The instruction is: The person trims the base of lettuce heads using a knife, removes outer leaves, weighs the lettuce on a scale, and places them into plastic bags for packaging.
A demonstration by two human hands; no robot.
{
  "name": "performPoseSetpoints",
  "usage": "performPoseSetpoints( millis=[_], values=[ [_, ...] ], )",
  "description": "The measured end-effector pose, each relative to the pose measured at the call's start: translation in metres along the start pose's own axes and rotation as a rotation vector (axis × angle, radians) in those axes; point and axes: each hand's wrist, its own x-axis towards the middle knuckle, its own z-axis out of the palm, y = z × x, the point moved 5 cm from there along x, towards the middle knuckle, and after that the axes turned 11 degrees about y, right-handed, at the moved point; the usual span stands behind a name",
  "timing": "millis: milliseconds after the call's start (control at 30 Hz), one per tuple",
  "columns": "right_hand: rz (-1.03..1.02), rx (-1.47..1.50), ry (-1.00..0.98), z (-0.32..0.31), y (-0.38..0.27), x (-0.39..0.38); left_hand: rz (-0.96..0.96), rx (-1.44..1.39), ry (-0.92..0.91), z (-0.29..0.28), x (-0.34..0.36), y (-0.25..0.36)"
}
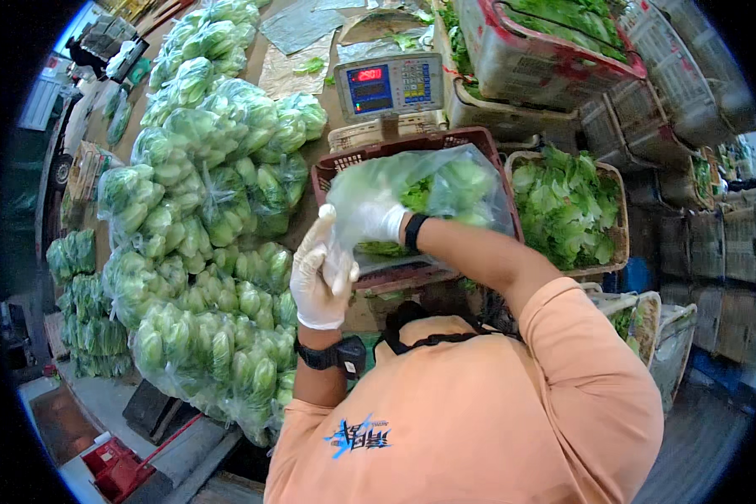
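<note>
A clear plastic bag of leafy greens lies in a maroon crate in front of me. At the bag's left end, my left hand, in a white glove, has its fingers closed around gathered plastic. My right hand, also gloved, is at the bag's left part. Its fingers are blurred and partly hidden by the plastic, so their grip cannot be made out. Behind the crate stands a digital scale display with lit red digits.
Many bagged green heads are piled on the left. To the right, a basket of loose leafy greens stands beside the crate. A red-rimmed crate of greens is stacked at the back right. A red dustpan-like object lies lower left.
</note>
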Motion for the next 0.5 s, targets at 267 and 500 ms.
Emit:
performPoseSetpoints(
  millis=[267, 500],
  values=[
    [-0.057, -0.812, -0.389, -0.175, 0.149, -0.150, 0.085, 0.302, -0.028, 0.017, 0.010, 0.018],
    [0.220, -0.533, 0.306, -0.347, 0.079, -0.243, 0.279, 0.757, 0.003, 0.016, 0.010, 0.037]
  ],
)
